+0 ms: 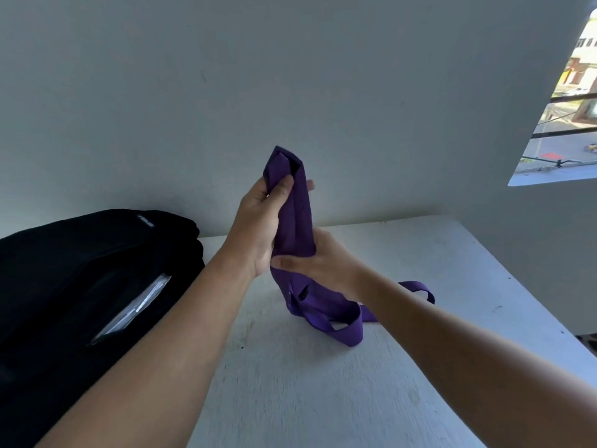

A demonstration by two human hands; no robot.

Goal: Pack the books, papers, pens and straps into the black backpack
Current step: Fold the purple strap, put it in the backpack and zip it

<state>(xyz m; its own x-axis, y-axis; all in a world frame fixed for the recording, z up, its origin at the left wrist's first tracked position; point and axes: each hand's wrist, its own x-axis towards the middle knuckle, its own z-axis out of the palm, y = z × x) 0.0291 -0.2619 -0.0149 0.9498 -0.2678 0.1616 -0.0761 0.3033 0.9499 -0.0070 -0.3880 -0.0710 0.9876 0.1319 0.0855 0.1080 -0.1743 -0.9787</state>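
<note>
- The person stands at the white-painted bench [290, 383], and both hands are busy with one long purple woven fabric strap [298, 205], held up at the centre of the frame.
- The left hand [258, 221] grips the upper part of the folded bundle, thumb pressed across the front and fingertips showing behind it.
- The right hand [316, 260] clasps the bundle from below, thumb laid across its base.
- The loose tail of the strap trails down to the bench and loops away to the lower right of the hands.
- The soft black fabric backpack [80, 286] lies at the left edge of the frame, close beside the left forearm, with a pale sheet, probably papers [135, 305], showing in its opening.
- To my eye the step in hand is folding the strap into a compact bundle before it goes in.
- It would go best if the left hand keeps the folds pinched flat while the right hand gathers the tail in even turns, so nothing springs loose.
- The trailing loops could snag on the bag's opening if left hanging, I think.
- Count: one strap, one backpack, one visible bundle of papers; no books or pens in sight.
- A window [562, 108] opens at the upper right.
</note>
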